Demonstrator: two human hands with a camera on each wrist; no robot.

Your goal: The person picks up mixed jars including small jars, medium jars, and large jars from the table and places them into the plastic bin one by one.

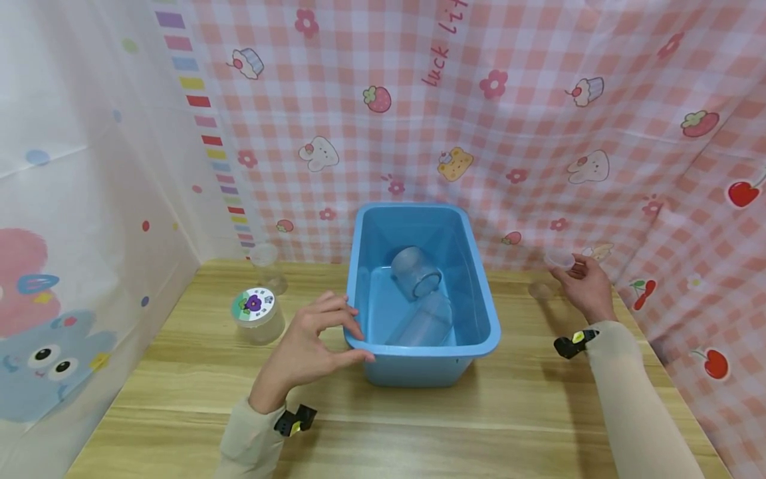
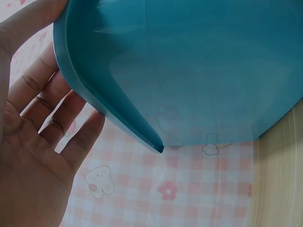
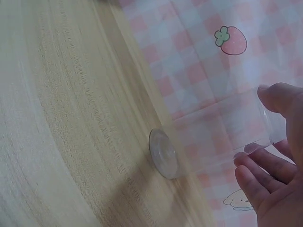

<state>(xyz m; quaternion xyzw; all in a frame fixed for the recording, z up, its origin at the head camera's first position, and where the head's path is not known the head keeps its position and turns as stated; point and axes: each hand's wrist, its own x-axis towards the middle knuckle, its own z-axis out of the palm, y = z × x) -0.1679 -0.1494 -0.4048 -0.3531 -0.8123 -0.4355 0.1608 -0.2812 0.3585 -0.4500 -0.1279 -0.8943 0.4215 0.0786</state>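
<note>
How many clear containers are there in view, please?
5: a farther container and a nearer container inside the blue tub; a tall container and a lidded jar at the left; a held container in the right hand. The tub's near wall may hide more.

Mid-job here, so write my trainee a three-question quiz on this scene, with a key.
1. Multiple choice: the jar with the purple-flower lid stands A) inside the blue bin; B) to the left of the bin; C) to the right of the bin.
2. True or false: the left hand is touching the jar.
3. Short answer: what does the right hand hold?

Key: 1. B. 2. False; it holds the bin by its rim. 3. A clear cup.
</note>
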